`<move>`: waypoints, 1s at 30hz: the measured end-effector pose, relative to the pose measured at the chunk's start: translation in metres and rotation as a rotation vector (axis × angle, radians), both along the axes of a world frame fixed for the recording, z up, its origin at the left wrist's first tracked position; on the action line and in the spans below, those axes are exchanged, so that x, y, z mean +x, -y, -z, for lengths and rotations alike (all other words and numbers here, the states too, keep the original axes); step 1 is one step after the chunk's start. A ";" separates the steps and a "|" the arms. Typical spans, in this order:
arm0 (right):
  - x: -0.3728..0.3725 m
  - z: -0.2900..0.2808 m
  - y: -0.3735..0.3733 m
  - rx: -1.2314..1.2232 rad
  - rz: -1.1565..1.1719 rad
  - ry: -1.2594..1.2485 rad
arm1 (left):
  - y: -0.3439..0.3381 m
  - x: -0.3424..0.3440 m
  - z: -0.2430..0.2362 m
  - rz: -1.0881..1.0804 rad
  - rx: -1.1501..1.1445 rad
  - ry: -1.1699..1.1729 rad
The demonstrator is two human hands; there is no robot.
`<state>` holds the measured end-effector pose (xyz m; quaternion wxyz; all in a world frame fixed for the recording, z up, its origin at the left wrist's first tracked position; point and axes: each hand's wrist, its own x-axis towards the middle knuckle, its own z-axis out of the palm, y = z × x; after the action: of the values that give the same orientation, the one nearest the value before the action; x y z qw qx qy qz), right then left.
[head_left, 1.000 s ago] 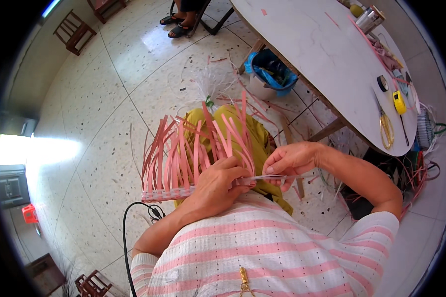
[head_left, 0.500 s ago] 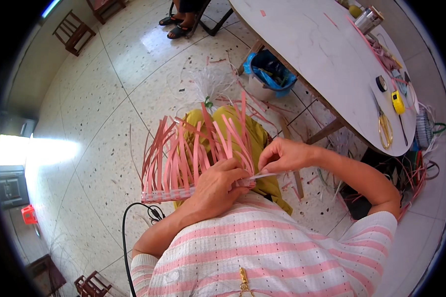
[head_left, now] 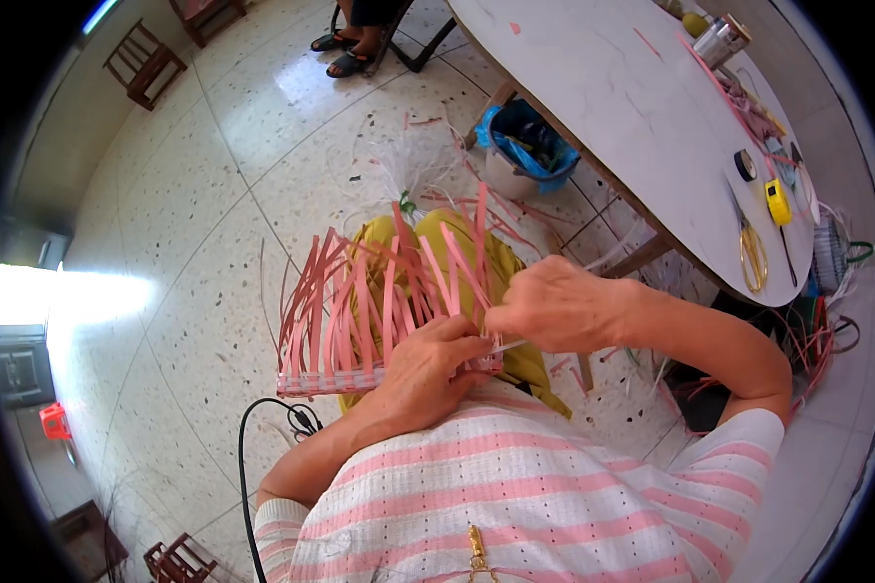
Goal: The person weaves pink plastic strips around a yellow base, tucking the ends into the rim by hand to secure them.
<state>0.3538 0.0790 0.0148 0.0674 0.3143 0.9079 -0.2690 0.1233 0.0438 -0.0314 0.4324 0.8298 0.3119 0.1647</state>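
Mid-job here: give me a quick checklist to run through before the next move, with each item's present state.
1. Left hand holding the woven band: ok, fingers over it near its right end.
2. White strip in view by that end: ok, a short length shows.
3. Right hand gripping the white strip: cannot tell, fingertips hidden.
4. Pink strips lying free of one another: not ok, several cross.
5. Scissors out of the way: ok, on the table, away from both hands.
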 end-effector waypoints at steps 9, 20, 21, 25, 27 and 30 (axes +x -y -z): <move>0.060 0.091 0.012 -1.360 0.659 -0.195 | -0.001 0.001 -0.003 -0.054 -0.016 -0.033; 0.059 0.091 0.064 -1.404 0.779 -0.708 | -0.005 -0.001 0.002 -0.107 0.011 0.063; 0.051 0.087 0.063 -1.314 0.820 -0.729 | -0.006 0.000 0.000 -0.098 0.014 0.058; 0.034 0.093 0.058 -1.251 0.781 -0.731 | -0.004 0.003 -0.005 -0.107 -0.045 -0.041; 0.026 0.105 0.061 -0.924 0.665 -0.937 | -0.005 0.003 -0.005 -0.126 -0.060 -0.074; 0.017 0.119 0.057 -0.612 0.563 -1.016 | -0.012 -0.005 -0.002 -0.119 -0.023 -0.013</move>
<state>0.3706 0.0217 -0.1043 -0.3562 0.3404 0.5924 -0.6374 0.1183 0.0557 -0.0296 0.4292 0.8059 0.3654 0.1812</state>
